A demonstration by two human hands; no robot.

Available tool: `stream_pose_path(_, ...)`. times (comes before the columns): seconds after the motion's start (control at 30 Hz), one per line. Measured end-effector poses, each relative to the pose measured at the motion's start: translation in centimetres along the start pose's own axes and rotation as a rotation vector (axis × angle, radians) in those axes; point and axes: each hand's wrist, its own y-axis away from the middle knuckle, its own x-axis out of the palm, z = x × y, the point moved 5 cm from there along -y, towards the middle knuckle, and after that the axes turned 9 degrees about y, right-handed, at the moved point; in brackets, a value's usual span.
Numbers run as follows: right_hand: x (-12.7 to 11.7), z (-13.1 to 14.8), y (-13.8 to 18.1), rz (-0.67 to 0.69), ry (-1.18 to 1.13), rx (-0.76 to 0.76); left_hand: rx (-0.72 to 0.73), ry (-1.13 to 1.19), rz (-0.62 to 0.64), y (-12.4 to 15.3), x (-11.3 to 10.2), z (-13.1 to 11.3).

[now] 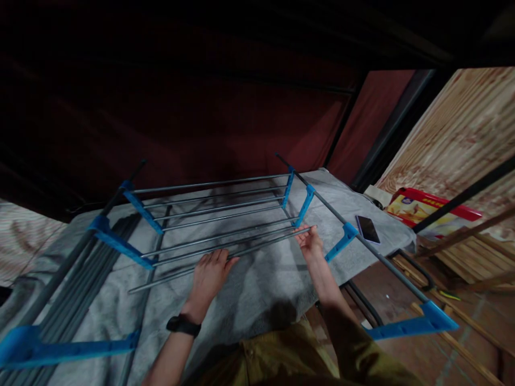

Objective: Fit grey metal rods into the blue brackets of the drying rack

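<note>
1. I've got the left hand (211, 276) at lower centre, fingers curled down over a thin grey rod (265, 245), clamped on it!
2. Right of centre, my right hand (309, 241) has thumb and fingers pinched together on the rod's right end.
3. The rod slants across mid-frame, left end poking out lower left of centre.
4. Just beyond it, more grey bars (225, 205) run between blue brackets, one left (120, 244), one right (304, 206).
5. A dark wristwatch (184, 325) circles the left wrist.
6. Underneath, grey cloth (257, 284); tubes (86, 289) lie bundled at left.
7. Right side: a phone (367, 229), then a red-and-yellow box (432, 209).
</note>
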Motion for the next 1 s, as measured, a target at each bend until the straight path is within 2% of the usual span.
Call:
stream_pose_path(0.17, -1.9, 0.2, -1.4, -0.045, 0.016, 0.046, -0.088, -0.030, 0.037, 1.4, -0.3, 2.4)
stream_pose_path(0.4, -2.0, -0.9, -1.5, -0.007, 0.088, 0.088, -0.107, 0.003, 0.084, 2.0, -0.9, 1.7)
stream_pose_path(0.57, -1.8, -0.6, -1.4, 0.002, 0.093, 0.073, -0.114, 0.040, 0.079, 2.2, -0.9, 2.1)
stream_pose_path(0.67, -1.9, -0.8, -1.1, -0.015, 0.102, 0.117, -0.108, 0.056, 0.078, 2.1, -0.7, 2.4)
stream_pose_path(0.77, -1.8, -2.2, -0.3, 0.018, 0.163, 0.204, -0.050, 0.062, 0.116, 1.9, -0.2, 1.8)
stream_pose_path(1.0, -1.1, -8.1, 2.8, 0.201, 0.235, 0.316, 0.115, 0.032, 0.261, 1.8, 2.0, -0.9)
